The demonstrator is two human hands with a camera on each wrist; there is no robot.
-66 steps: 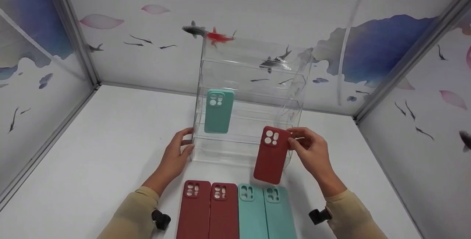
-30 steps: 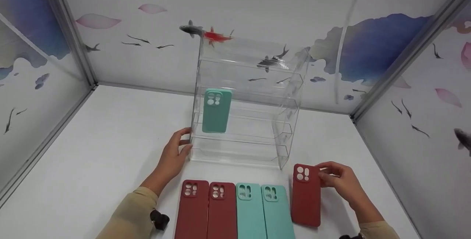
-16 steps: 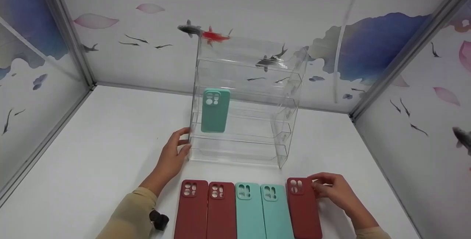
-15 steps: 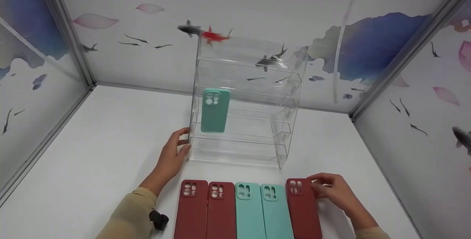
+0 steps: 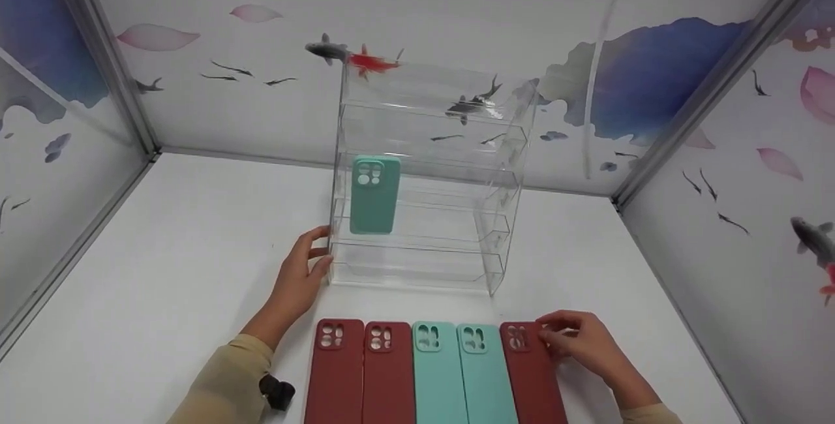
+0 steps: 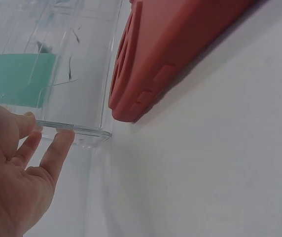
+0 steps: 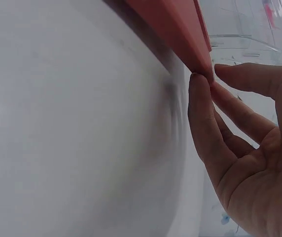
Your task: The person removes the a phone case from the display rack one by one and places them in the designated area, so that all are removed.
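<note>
My left hand (image 5: 299,284) grips the left side edge of a clear acrylic display rack (image 5: 424,261), thumb in front and fingers behind. A teal phone case (image 5: 374,199) stands upright on one of the rack's middle tiers, at the left. With thumb and fingertips, my right hand (image 5: 584,346) pinches the top right corner of a red phone case (image 5: 533,378), the rightmost in a row. In the right wrist view the fingers are right at that red corner (image 7: 200,59). To its left lie two teal cases (image 5: 436,372) and two more red cases (image 5: 334,372), camera cutouts at the top.
The rack stands on a white table (image 5: 215,228), behind the row of cases. Patterned panels with fish and petals (image 5: 261,85) enclose the back and sides, joined by metal posts (image 5: 111,59). The row's lower ends run out of the head view.
My right hand has brought the red case from in front of the rack's right side down to the row's right end, beside the teal cases. The left hand stays on the rack.
</note>
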